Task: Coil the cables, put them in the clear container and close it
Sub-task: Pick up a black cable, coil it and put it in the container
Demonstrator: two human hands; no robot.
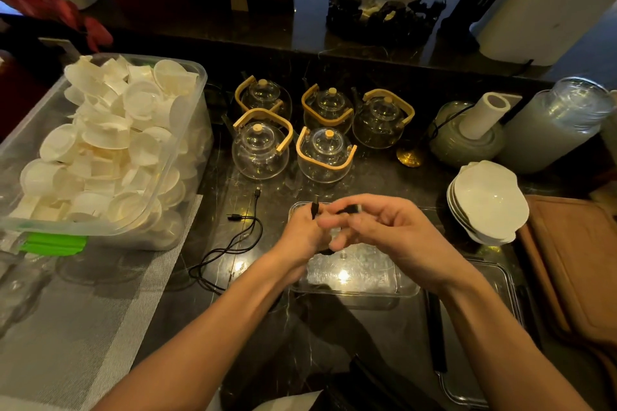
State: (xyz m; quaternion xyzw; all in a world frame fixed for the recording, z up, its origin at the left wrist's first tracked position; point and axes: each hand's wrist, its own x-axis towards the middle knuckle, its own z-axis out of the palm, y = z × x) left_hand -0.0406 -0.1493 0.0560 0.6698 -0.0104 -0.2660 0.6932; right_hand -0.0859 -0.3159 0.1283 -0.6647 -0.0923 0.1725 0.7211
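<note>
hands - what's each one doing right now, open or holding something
Left hand: closed on the black cable.
Right hand: fingers curled, pinching the same cable.

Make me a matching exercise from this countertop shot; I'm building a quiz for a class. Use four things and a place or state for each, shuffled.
Things:
1. black cable being coiled
2. loose black cable
3. glass teapots
4. stack of white bowls

Places or states:
A. grouped behind the hands, bamboo handles
B. held between left hand and right hand, above the clear container
C. right of the hands, beside a brown board
D. lying uncoiled on the dark counter, left of the container

Pairs: 1-B, 2-D, 3-A, 4-C
</note>
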